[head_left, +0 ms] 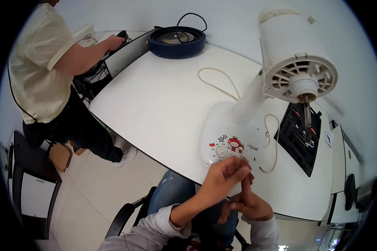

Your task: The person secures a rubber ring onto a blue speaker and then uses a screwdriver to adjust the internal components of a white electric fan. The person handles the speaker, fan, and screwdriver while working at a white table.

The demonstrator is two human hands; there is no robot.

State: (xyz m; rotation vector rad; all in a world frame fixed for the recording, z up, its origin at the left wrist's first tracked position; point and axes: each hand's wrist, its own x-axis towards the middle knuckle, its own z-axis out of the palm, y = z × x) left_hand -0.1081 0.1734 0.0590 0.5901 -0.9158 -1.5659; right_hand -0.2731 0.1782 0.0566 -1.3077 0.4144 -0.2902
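Observation:
My left hand (223, 179) is closed, its thumb and fingertips pinched together over the near edge of a white fan base (213, 138). Whatever sits in that pinch is too small to make out. Below and to the right, my right hand (255, 206) has its fingers apart, one finger stretched up to touch the left fingertips. A small dark thing near its thumb is unclear. The base carries red cartoon figures and round knobs. From it rises a white stand with a motor housing (299, 54), whose bare metal shaft (308, 119) points down toward me.
An open black tool case (299, 138) lies right of the fan. A pale cord (276, 144) loops beside the base. At the back stands a round dark-blue appliance (176, 47) with a black cable. On the left, a person (44, 62) in a pale shirt reaches to another desk.

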